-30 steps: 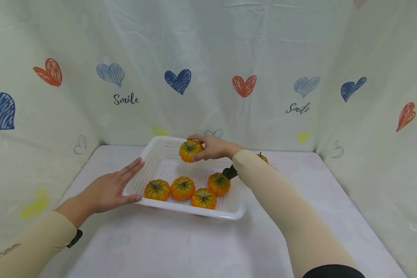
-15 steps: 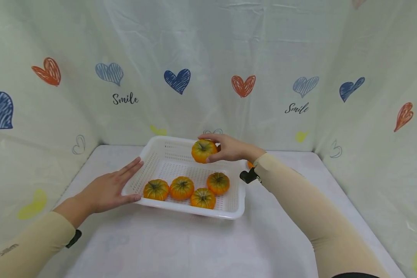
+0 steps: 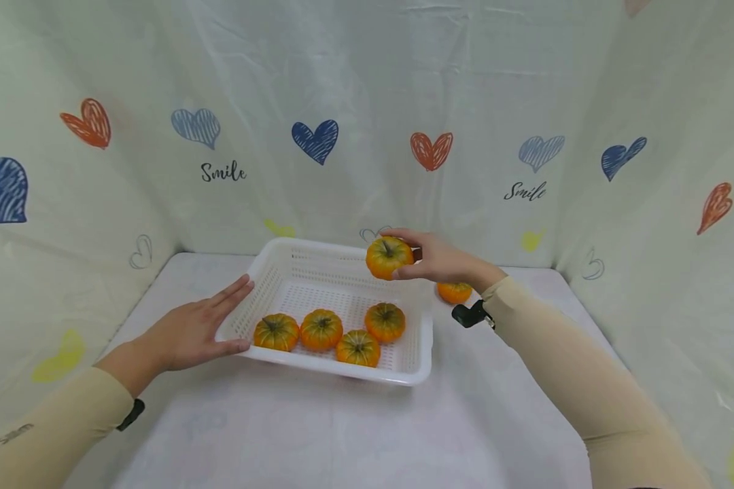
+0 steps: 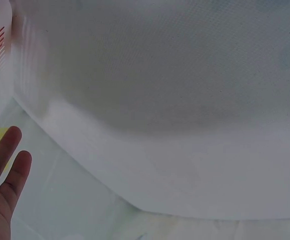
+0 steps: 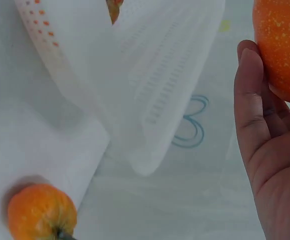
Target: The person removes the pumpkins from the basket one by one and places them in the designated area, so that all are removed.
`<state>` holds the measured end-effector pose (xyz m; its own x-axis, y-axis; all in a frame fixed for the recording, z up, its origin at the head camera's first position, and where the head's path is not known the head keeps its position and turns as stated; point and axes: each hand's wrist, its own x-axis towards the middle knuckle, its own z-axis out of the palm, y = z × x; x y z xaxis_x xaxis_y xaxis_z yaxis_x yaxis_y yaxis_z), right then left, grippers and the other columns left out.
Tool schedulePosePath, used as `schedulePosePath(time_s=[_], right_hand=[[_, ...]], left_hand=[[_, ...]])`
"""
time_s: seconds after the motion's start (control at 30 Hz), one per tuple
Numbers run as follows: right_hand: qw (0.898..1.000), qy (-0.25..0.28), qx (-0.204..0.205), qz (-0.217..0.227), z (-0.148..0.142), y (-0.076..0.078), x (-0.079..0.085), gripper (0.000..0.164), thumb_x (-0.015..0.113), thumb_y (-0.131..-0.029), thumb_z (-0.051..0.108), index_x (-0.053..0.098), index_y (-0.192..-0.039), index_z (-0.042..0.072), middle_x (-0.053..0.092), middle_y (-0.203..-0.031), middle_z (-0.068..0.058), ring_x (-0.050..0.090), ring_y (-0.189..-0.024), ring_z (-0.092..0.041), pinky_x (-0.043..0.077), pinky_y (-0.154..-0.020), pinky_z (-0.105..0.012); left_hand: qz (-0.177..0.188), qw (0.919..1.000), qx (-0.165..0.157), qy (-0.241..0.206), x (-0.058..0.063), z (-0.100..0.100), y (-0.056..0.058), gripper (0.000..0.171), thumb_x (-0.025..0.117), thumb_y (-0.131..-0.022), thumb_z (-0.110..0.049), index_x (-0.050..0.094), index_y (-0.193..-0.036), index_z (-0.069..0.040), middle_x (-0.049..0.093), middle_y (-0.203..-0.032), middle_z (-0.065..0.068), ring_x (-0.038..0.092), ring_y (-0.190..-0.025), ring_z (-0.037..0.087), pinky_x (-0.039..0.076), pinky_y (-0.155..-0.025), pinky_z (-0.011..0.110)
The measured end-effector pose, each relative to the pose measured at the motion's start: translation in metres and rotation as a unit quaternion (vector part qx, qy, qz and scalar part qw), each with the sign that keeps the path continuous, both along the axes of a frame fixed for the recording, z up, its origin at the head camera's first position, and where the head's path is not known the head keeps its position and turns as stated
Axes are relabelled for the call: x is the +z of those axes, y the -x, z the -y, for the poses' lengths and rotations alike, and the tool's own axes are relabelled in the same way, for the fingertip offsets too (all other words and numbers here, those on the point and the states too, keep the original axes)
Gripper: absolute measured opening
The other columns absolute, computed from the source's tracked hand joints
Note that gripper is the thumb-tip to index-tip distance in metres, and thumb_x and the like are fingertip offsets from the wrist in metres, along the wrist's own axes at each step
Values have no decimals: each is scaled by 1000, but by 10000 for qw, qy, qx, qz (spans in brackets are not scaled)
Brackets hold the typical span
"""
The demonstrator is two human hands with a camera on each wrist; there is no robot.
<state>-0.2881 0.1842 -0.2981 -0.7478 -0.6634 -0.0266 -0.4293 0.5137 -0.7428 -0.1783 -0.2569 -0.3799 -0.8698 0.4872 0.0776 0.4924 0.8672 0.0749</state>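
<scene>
In the head view my right hand (image 3: 435, 259) grips a small orange and green pumpkin (image 3: 389, 258) above the back right part of a white plastic basket (image 3: 342, 369). The right wrist view shows this pumpkin (image 5: 282, 52) at the fingers, partly out of frame. My left hand (image 3: 192, 334) lies with straight fingers against the basket's left side, thumb at the front corner. Several pumpkins sit along the front of the basket, among them the leftmost pumpkin (image 3: 276, 333) and a front pumpkin (image 3: 358, 349). In the left wrist view only part of the left hand (image 4: 5, 187) shows.
Another pumpkin (image 3: 455, 293) sits on the white-covered table (image 3: 293, 435) just right of the basket, partly behind the right forearm. A pale curtain (image 3: 367, 75) printed with hearts rises behind and on both sides of the table.
My right hand has carried the held pumpkin rightward across the basket's back part and slightly higher. The pumpkin on the table shows more fully now. My left hand stays in place.
</scene>
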Motion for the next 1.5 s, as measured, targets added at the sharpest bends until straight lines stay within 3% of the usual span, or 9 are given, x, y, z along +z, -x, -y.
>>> schedulePosePath(time_s=[0.23,0.5,0.67,0.87,1.07,1.3,1.4,1.5], right_hand=[[9983,-136,-476,-300,-35,-1,10,76,74,-89,25,36,-155,25,51,-141,-6,59,-111,-27,51,-95,-40],[9897,-341,-1366,-260,-89,-2,-2,75,73,-90,30,35,-155,29,48,-144,-8,55,-113,-29,50,-96,-47],[9818,-349,-1864,87,-122,-3,-17,78,71,-93,31,29,-158,25,45,-146,-15,59,-107,-33,54,-90,-45],[9697,-293,-2396,371,-155,2,-43,82,71,-94,37,24,-159,20,41,-147,-21,61,-106,-39,55,-90,-42],[9578,-226,-2754,793,-176,8,-70,82,69,-95,37,22,-160,17,44,-139,-25,59,-107,-43,55,-89,-36],[9468,-239,-3026,1066,-191,15,-95,86,72,-93,34,20,-160,16,37,-140,-30,61,-104,-38,56,-84,-30],[9437,-292,-3103,1112,-192,16,-102,87,70,-94,34,17,-160,12,32,-143,-33,58,-106,-37,55,-87,-32],[9392,-544,-3225,1047,-192,17,-109,89,67,-95,38,15,-158,3,31,-144,-35,50,-114,-40,49,-98,-43]], left_hand=[[50,10000,39,29,1,-2,-1,102,53,-89,-71,7,-162,-15,14,-166,9,57,-120,43,48,-93,61],[84,9999,55,68,1,-4,1,99,51,-90,-70,10,-162,-16,12,-166,8,55,-122,43,47,-94,61],[139,9998,135,0,2,-4,2,95,54,-92,-64,11,-162,-16,12,-166,9,52,-126,44,46,-95,62],[297,9990,308,-152,3,-6,0,101,51,-92,-68,0,-161,-17,18,-164,15,52,-124,48,48,-93,61],[313,9988,315,-225,2,-5,-2,99,52,-91,-68,5,-162,-17,14,-165,11,50,-127,46,49,-91,60],[317,9986,317,-279,-2,-4,-3,99,53,-90,-69,5,-162,-20,12,-166,9,49,-128,46,49,-91,60],[277,9988,307,-251,-2,-4,-2,99,52,-91,-69,5,-162,-19,13,-166,9,50,-128,46,49,-91,60],[260,9990,292,-219,-2,-4,-1,99,53,-91,-69,6,-162,-18,13,-166,10,50,-127,45,49,-91,60]])
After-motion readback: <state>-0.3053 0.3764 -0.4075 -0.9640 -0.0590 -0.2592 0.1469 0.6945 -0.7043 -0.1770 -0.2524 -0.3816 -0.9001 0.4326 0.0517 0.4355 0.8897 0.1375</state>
